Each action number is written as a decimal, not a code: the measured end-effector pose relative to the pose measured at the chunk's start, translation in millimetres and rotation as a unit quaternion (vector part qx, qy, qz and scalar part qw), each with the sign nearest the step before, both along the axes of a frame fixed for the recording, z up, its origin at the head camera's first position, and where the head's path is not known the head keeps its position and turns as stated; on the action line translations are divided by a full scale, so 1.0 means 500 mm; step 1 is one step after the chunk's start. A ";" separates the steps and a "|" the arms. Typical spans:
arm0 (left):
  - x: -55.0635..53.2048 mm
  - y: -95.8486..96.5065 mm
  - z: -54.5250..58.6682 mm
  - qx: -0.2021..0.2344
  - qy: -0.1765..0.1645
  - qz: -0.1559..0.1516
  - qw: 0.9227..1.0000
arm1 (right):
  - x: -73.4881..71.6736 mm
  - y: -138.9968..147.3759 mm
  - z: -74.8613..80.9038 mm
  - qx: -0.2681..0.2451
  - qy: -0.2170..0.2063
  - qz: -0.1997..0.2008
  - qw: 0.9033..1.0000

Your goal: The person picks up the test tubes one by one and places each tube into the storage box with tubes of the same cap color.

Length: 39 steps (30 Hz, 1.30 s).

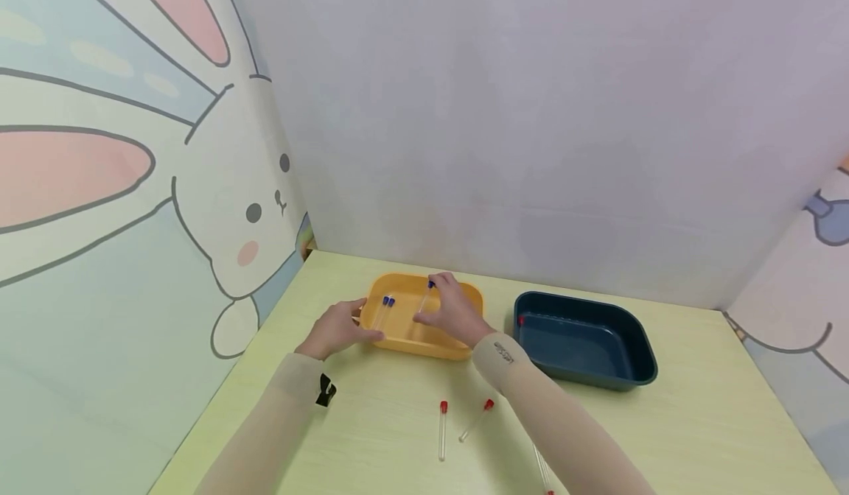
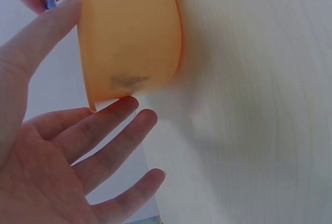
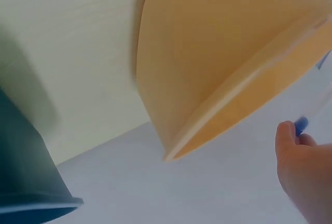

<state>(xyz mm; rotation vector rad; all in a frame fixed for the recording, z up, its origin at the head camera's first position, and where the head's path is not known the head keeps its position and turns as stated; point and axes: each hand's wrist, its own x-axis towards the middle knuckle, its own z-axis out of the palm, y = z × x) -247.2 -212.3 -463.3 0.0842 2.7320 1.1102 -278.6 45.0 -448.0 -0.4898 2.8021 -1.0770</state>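
Note:
A yellow plastic basin (image 1: 411, 348) stands toward the back of the table. At its left corner my left hand (image 1: 337, 329) holds the rim, thumb along the front side and fingers at the end wall; in the left wrist view the other fingers of this hand (image 2: 98, 151) are spread. Over the basin, my right hand (image 1: 458, 311) pinches a clear blue-capped test tube (image 1: 424, 297), its blue cap (image 3: 301, 125) at the fingertips in the right wrist view. Two more blue-capped test tubes (image 1: 387, 302) lie inside the basin at the left.
A dark blue basin (image 1: 584, 377) stands to the right, with a red cap (image 1: 520, 320) showing inside its left end. In front lie red-capped test tubes: one straight (image 1: 442, 432), one slanted (image 1: 476, 421) and others (image 1: 542, 469) beside my right forearm. A wall rises behind the table.

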 end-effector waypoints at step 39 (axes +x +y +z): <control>-0.002 -0.002 -0.002 0.005 -0.005 -0.003 1.000 | -0.050 -0.059 -0.069 -0.011 -0.057 -0.006 0.998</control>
